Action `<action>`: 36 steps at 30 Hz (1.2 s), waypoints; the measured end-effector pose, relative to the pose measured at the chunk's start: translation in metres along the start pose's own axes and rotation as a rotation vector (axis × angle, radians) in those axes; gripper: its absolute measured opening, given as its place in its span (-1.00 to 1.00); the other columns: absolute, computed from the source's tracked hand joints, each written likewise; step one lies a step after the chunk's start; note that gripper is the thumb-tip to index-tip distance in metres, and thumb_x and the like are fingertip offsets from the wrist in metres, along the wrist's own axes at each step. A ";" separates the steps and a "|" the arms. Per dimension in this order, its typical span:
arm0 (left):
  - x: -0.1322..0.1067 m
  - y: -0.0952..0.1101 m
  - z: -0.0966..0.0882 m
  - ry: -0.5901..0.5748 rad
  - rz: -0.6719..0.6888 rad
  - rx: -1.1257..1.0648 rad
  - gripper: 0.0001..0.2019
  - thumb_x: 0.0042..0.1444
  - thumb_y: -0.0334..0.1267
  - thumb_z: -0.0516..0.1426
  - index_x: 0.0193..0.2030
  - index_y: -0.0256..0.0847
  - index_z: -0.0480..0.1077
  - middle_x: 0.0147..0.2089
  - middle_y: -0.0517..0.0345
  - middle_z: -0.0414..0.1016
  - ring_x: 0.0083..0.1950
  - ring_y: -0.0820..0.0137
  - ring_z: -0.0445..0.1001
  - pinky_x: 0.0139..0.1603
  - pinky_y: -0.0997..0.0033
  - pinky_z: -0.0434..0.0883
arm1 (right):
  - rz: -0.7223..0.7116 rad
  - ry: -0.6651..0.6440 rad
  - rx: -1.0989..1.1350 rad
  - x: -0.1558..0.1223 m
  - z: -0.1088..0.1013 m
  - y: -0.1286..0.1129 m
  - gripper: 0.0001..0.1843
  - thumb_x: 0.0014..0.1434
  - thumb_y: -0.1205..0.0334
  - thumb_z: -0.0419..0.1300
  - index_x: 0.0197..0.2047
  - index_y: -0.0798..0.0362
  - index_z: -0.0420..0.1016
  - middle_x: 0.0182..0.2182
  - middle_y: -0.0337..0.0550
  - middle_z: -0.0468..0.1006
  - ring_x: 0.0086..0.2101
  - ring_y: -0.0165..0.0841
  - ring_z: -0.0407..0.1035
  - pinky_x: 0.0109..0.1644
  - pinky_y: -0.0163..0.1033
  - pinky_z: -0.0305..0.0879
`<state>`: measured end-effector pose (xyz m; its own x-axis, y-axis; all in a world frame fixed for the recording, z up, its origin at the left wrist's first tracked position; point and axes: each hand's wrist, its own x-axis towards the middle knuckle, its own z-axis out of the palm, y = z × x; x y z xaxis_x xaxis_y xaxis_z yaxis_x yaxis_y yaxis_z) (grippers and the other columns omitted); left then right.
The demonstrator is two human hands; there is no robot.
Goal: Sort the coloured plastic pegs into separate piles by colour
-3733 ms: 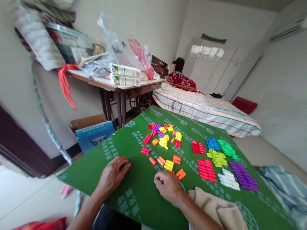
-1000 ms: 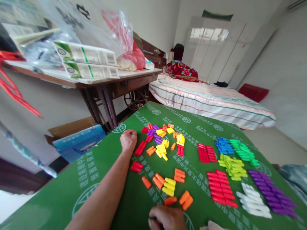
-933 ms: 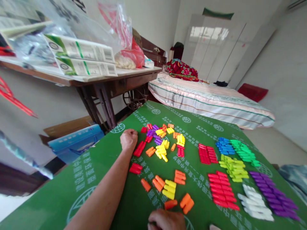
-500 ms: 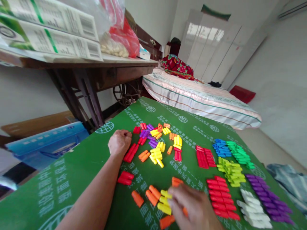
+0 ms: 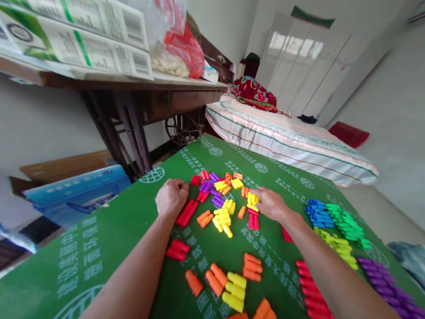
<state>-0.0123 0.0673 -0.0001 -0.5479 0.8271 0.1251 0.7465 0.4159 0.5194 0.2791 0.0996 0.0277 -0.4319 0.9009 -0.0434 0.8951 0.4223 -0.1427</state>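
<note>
Small tapered plastic tubes in several colours lie on a green printed tabletop (image 5: 133,248). My left hand (image 5: 172,197) rests closed on the table, just left of a row of red tubes (image 5: 187,213); its fingertips are tucked under, so any content is hidden. My right hand (image 5: 270,203) reaches across to a small bundle of yellow tubes (image 5: 253,198), its fingers bent against the right side of them. Directly below that bundle lie red tubes (image 5: 253,220). Between the hands are purple tubes (image 5: 217,201), a yellow cluster (image 5: 223,218) and orange tubes (image 5: 205,218).
Nearer me lie grouped yellow tubes (image 5: 235,291) and orange tubes (image 5: 253,267). At right are sorted blue tubes (image 5: 318,212), green tubes (image 5: 347,225) and purple tubes (image 5: 387,281). A wooden sewing table (image 5: 186,97) overhangs at left; a bed (image 5: 292,137) stands behind.
My right hand has moved from the near yellow tubes up to the far yellow bundle, leaving the near ones lying together. My left hand stays closed in place. The view has shifted slightly.
</note>
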 end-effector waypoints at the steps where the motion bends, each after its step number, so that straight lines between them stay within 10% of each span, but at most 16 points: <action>1: 0.000 0.000 0.000 -0.003 -0.006 -0.002 -0.66 0.02 -0.06 -0.03 -0.26 -0.10 0.51 -0.10 0.09 0.51 -0.18 0.20 0.47 -0.30 0.36 0.34 | -0.006 0.021 0.045 0.001 0.002 0.003 -0.54 -0.04 0.43 0.14 -0.03 0.00 0.46 -0.11 -0.11 0.49 -0.10 -0.26 0.37 -0.01 -0.23 0.24; 10: 0.000 0.002 -0.002 -0.003 -0.008 -0.024 -0.67 0.02 -0.07 -0.02 -0.26 -0.10 0.51 -0.11 0.08 0.52 -0.19 0.19 0.46 -0.30 0.34 0.35 | 0.234 0.083 0.841 -0.009 -0.012 0.059 -0.55 -0.18 0.29 0.31 -0.13 0.13 0.51 -0.29 -0.10 0.56 -0.32 -0.36 0.43 -0.26 -0.27 0.38; 19: 0.008 0.001 -0.002 -0.025 -0.007 0.036 -0.64 0.02 -0.03 -0.01 -0.20 -0.13 0.50 -0.06 0.05 0.50 -0.17 0.17 0.44 -0.28 0.32 0.35 | 0.586 0.212 0.565 -0.029 -0.049 0.134 -0.59 -0.05 0.34 0.24 -0.07 0.20 0.45 -0.24 0.00 0.56 -0.37 -0.36 0.44 -0.40 -0.33 0.36; 36: 0.010 0.005 -0.003 -0.017 -0.046 0.069 -0.64 -0.01 -0.02 0.02 -0.22 -0.12 0.51 -0.05 0.11 0.50 -0.14 0.16 0.44 -0.23 0.29 0.38 | 0.628 0.076 0.027 -0.013 -0.008 0.167 -0.77 -0.08 0.09 0.25 -0.30 -0.05 0.56 -0.42 -0.27 0.57 -0.36 -0.38 0.43 -0.37 -0.38 0.22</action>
<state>-0.0152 0.0768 0.0063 -0.5761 0.8126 0.0882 0.7453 0.4779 0.4649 0.4349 0.1591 0.0126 0.1844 0.9812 -0.0571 0.9719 -0.1907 -0.1381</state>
